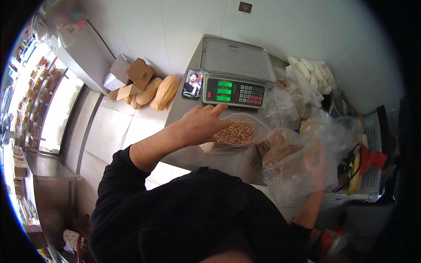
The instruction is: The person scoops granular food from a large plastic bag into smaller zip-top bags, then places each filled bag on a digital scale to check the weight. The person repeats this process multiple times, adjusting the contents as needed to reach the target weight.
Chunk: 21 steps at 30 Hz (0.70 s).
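My left hand [202, 125] is spread at the left side of a clear plastic tub [256, 122], its forefinger stretched toward the front of a digital scale [234, 91]. The tub holds small tan, nut-like bits [237, 132]. At the right, my right hand [315, 158] is blurred and seen at a large clear plastic bag [285, 177]; its fingers cannot be made out. Brown crumbly stuff [280, 151] shows inside the bag. The scale has a flat covered pan and lit green displays.
A phone [192, 84] showing a picture lies left of the scale on the metal table [184, 155]. More plastic bags [302, 94] crowd the right. Squashes [165, 93] and an open cardboard box [139, 75] stand by the wall. A perforated crate [374, 149] is far right.
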{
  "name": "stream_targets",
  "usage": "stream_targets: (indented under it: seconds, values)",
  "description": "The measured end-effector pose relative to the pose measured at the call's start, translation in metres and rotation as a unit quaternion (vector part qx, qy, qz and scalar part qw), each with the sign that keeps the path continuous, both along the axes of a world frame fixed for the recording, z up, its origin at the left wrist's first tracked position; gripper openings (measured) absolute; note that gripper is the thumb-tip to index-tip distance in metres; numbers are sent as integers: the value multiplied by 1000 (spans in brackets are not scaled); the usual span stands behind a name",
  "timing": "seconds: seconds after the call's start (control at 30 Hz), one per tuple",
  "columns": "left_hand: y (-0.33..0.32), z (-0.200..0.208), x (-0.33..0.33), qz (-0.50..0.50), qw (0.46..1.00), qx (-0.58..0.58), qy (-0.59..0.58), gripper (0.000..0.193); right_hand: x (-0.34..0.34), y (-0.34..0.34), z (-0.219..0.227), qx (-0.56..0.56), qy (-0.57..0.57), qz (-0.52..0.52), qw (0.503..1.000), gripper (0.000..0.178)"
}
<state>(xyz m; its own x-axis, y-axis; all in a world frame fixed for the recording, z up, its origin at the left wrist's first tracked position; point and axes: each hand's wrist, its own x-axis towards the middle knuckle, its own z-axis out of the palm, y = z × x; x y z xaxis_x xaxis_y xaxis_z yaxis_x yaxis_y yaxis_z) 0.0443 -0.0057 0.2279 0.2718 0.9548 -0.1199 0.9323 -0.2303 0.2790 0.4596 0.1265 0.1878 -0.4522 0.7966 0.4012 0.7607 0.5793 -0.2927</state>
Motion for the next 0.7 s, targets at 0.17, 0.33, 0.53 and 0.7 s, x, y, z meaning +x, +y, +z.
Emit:
stream_targets:
  seconds: [0.17, 0.33, 0.53, 0.7]
  values:
    - [0, -1, 8, -75, 978, 184, -59, 40, 2, 0, 5, -97, -13, -1, 995, 61]
    - [13, -25, 101, -213, 865, 8, -453, 26, 3, 1, -15, -105, 5, 28, 994, 59]
    - [68, -90, 173, 30, 825, -36, -564, 73, -24, -11, -42, -153, 142, 21, 978, 58]
    - [82, -104, 186, -9, 798, -132, -587, 92, -42, -32, -45, -238, 237, 44, 941, 57]
